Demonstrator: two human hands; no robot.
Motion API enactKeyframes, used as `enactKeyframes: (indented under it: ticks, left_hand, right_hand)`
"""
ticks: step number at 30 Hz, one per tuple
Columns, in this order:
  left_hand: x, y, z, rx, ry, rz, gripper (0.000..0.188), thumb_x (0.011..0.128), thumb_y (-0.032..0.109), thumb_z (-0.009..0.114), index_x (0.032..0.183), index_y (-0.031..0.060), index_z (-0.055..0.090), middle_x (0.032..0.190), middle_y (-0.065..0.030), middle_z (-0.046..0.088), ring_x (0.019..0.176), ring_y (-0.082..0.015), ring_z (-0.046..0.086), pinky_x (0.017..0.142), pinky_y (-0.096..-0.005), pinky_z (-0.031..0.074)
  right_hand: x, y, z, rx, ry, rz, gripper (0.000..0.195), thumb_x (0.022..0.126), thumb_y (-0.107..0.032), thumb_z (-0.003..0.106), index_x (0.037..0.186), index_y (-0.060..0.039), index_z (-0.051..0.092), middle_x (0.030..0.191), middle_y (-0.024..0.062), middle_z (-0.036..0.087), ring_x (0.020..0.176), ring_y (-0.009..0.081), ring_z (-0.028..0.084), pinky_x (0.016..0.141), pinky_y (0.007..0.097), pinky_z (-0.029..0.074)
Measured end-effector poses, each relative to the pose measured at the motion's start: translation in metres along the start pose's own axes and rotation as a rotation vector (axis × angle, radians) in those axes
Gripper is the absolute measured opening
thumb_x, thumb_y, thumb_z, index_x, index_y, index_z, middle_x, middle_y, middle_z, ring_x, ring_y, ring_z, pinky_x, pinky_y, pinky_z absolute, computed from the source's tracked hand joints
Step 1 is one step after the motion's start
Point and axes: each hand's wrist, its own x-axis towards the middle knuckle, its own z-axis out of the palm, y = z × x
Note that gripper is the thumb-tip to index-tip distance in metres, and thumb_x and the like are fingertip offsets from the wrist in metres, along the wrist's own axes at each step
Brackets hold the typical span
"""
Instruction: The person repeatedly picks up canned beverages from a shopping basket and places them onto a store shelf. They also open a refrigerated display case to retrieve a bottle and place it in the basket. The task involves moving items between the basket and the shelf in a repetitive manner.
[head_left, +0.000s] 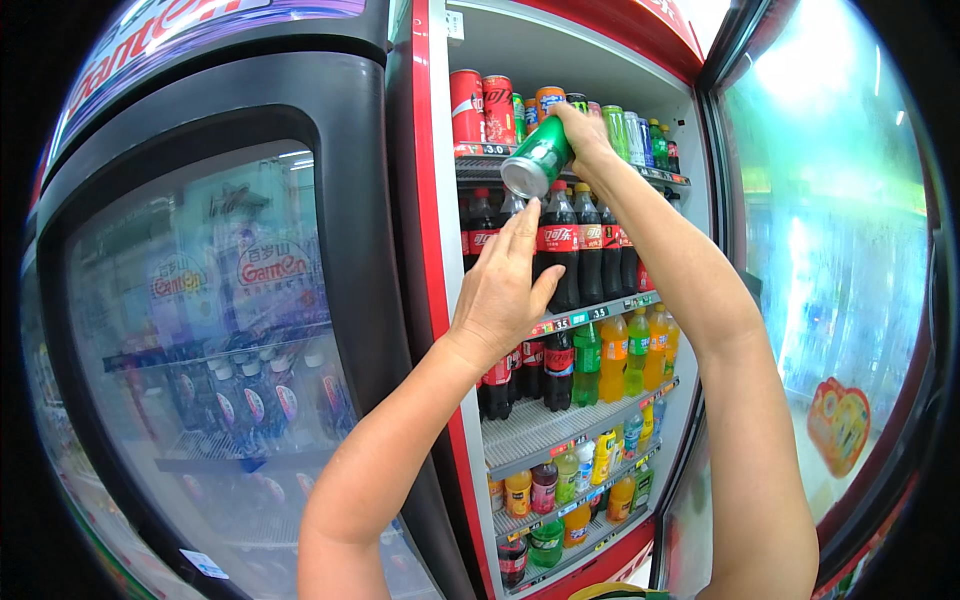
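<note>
My right hand (585, 139) is closed around the top end of a green drink can (538, 156), which tilts with its silver base toward me, in front of the top shelf of a red drinks cooler (429, 187). Just below the can's base is my left hand (506, 281), its fingers extended upward and thumb apart, holding nothing; whether a fingertip touches the can I cannot tell. Behind the can stand red cola cans (498, 109) and an orange can (550, 97). Cola bottles (559, 240) fill the shelf behind my left hand.
The cooler's glass door (825, 262) stands open at the right. Lower shelves hold orange soda bottles (613, 356), a green soda bottle (586, 364) and juice bottles (517, 493). A black-framed cooler (349, 225) with its door shut stands at the left, with water bottles (255, 397) inside.
</note>
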Motion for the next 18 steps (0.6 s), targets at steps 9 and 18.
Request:
enactKeyframes:
  ticks: [9,18]
  left_hand:
    - [-0.006,0.012,-0.004,0.000,-0.094,-0.009,0.064,0.081,0.013,0.073,0.136,-0.0034,0.043,0.131,-0.0267,0.049,0.121,-0.0395,0.050,0.101,-0.0432,0.045]
    - [-0.010,0.013,-0.001,0.028,-0.157,-0.021,0.058,0.081,0.014,0.072,0.131,-0.0002,0.048,0.131,-0.0240,0.049,0.114,-0.0372,0.054,0.093,-0.0429,0.050]
  right_hand:
    - [0.046,-0.022,0.018,-0.558,0.428,-1.264,0.044,0.080,-0.027,0.070,0.108,-0.0028,0.047,0.109,0.0193,0.046,0.108,0.0368,0.047,0.093,0.0449,0.042]
    - [0.089,0.013,0.037,-0.644,0.388,-1.215,0.046,0.078,-0.027,0.074,0.109,-0.0034,0.048,0.111,0.0192,0.047,0.105,0.0392,0.049,0.092,0.0464,0.043]
